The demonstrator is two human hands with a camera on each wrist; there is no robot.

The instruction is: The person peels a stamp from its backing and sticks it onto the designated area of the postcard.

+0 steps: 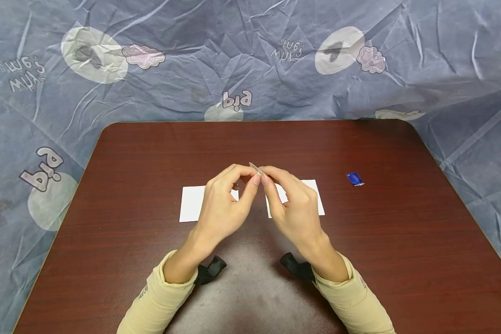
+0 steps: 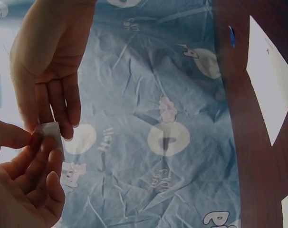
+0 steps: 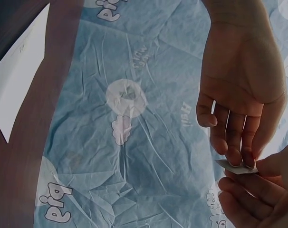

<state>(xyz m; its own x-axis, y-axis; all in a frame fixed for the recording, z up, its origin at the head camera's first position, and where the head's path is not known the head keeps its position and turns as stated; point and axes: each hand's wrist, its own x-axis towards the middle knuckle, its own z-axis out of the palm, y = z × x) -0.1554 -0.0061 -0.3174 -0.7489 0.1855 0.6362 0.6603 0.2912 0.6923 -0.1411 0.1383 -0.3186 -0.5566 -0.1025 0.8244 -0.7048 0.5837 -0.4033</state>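
1. Packet [image 1: 255,167], small, flat and pale, is between the fingertips of 2 hands, held above the table [image 1: 150,153] in the gap between 2 white cards.
2. Left hand [image 1: 224,204] pinches it, thumb on the near side, with the forefinger curled over from behind.
3. Right hand [image 1: 299,204] pinches it too, at the same spot; the 2 thumb tips nearly meet.
4. Left white card [image 1: 190,204] lies flat on the wood, partly hidden behind the left hand.
5. Right white card [image 1: 312,189] lies flat as well, partly covered by the right hand; in the left wrist view, 1 card bears a small dark mark, too tiny to read.
6. Blue sachet [image 1: 355,178] sits on the tabletop, right of the right card and apart from it.
7. Pale yellow sleeves [image 1: 160,294] cover the 2 forearms.
8. Blue-grey cloth [image 1: 250,51], creased and printed, hangs beyond the far edge.
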